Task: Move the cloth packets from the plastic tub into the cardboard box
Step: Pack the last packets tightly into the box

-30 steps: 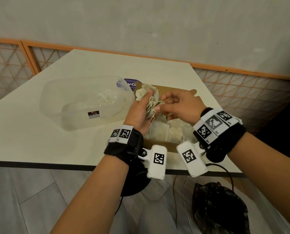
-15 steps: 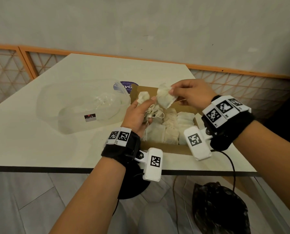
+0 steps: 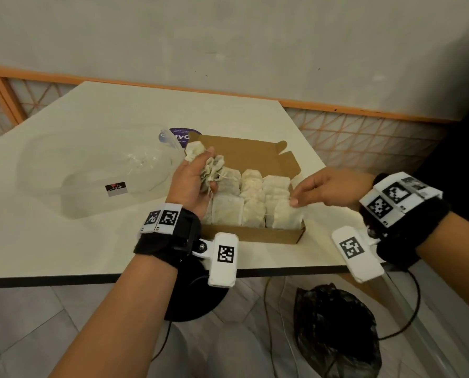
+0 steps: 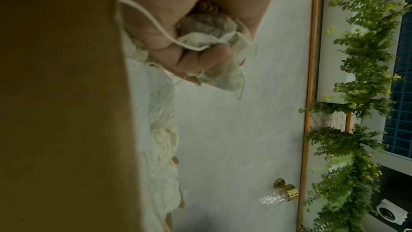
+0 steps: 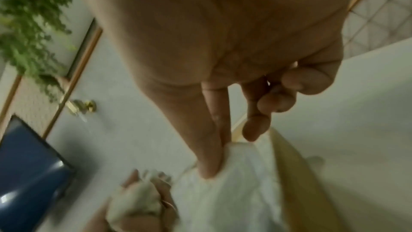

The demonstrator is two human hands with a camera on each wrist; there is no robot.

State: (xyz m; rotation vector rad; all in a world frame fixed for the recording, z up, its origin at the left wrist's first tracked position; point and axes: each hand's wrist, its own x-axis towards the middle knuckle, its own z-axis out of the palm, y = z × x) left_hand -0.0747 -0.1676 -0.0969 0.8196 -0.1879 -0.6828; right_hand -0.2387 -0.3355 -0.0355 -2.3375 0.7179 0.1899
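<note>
Head view: my left hand [image 3: 189, 184] grips bunched cloth packets [image 3: 212, 166] above the left side of the cardboard box [image 3: 255, 236] (my right hand [image 3: 328, 186], opposite, pinches one packet [image 3: 285, 216] at the near-right corner).

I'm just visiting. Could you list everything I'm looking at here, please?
Table: one, cream, under everything.
Plastic tub: one, clear, on the table's left.
Cardboard box: one, brown, open, right of the tub.
Boxed packets: at least six, off-white, in rows inside the box.
Held packets: a bunch, off-white, above the box's left end.
Label: one, purple, round, partly hidden behind tub and box.
Bag: one, black, on the floor.
Wrist cameras: two, white with black markers.
Left hand: grips the held bunch.
Right hand: pinches a packet at the box's near right corner.
</note>
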